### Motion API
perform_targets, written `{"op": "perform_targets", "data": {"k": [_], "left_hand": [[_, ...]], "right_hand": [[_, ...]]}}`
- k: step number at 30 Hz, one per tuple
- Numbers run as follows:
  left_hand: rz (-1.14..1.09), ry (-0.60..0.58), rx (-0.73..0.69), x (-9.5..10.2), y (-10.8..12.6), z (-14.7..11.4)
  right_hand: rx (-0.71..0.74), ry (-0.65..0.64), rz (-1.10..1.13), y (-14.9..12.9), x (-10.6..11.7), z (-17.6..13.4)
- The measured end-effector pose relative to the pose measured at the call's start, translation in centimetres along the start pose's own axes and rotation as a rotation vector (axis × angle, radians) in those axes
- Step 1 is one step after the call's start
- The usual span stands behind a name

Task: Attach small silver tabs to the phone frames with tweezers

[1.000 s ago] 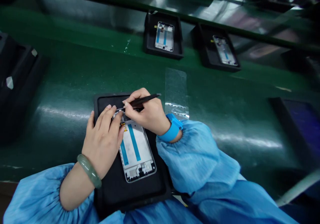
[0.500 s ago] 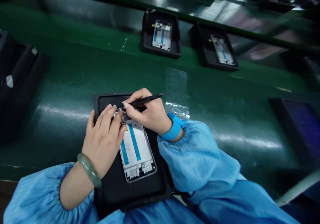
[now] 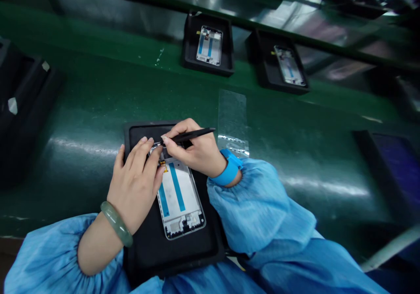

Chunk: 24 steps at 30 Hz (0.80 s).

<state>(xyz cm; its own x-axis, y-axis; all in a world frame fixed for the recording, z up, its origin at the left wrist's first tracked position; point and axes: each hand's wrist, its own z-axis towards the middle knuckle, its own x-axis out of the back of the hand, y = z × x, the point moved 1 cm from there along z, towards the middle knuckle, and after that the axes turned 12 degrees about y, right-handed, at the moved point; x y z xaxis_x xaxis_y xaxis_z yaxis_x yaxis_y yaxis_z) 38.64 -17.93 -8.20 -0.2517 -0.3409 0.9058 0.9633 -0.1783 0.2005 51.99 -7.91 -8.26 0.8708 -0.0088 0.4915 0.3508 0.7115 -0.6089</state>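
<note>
A silvery phone mid-frame (image 3: 190, 193) with two blue adhesive strips lies in a black tray (image 3: 177, 254) close to my body. My left hand (image 3: 134, 184) rests over its upper left part, fingers stretched out and fingertips at the top edge. Between the fingers of my right hand (image 3: 197, 149) is a slim black pen-like tool (image 3: 198, 133), its tip pointing at the top end of the frame. Fingers hide the exact contact point of the tip. A small gold flex cable (image 3: 165, 168) shows beside my left fingertips.
Two black trays, one in the middle (image 3: 226, 71) and one further right (image 3: 262, 77), hold similar phone frames at the back. A clear plastic film (image 3: 232, 112) lies beyond my right hand. Black trays (image 3: 29, 97) are stacked at left; another dark tray (image 3: 370, 154) is at right.
The two trays at the back have shifted slightly left. The tool's rear end has dipped a little as my right hand moved slightly. My left hand stays put.
</note>
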Motion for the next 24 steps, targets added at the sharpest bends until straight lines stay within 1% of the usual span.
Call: {"op": "perform_targets", "data": {"k": [3, 11, 18, 24], "left_hand": [[0.0, -0.006, 0.0, -0.02, -0.03, -0.01], [-0.005, -0.01, 0.003, 0.08, 0.04, 0.05], [-0.005, -0.01, 0.0, 0.15, 0.09, 0.1], [-0.007, -0.015, -0.003, 0.14, 0.04, 0.09]], "right_hand": [[0.004, 0.003, 0.009, 0.01, 0.01, -0.02], [-0.054, -0.033, 0.019, -0.01, -0.02, -0.03], [-0.014, -0.018, 0.02, 0.08, 0.03, -0.05], [-0.024, -0.022, 0.017, 0.03, 0.0, -0.06]]}}
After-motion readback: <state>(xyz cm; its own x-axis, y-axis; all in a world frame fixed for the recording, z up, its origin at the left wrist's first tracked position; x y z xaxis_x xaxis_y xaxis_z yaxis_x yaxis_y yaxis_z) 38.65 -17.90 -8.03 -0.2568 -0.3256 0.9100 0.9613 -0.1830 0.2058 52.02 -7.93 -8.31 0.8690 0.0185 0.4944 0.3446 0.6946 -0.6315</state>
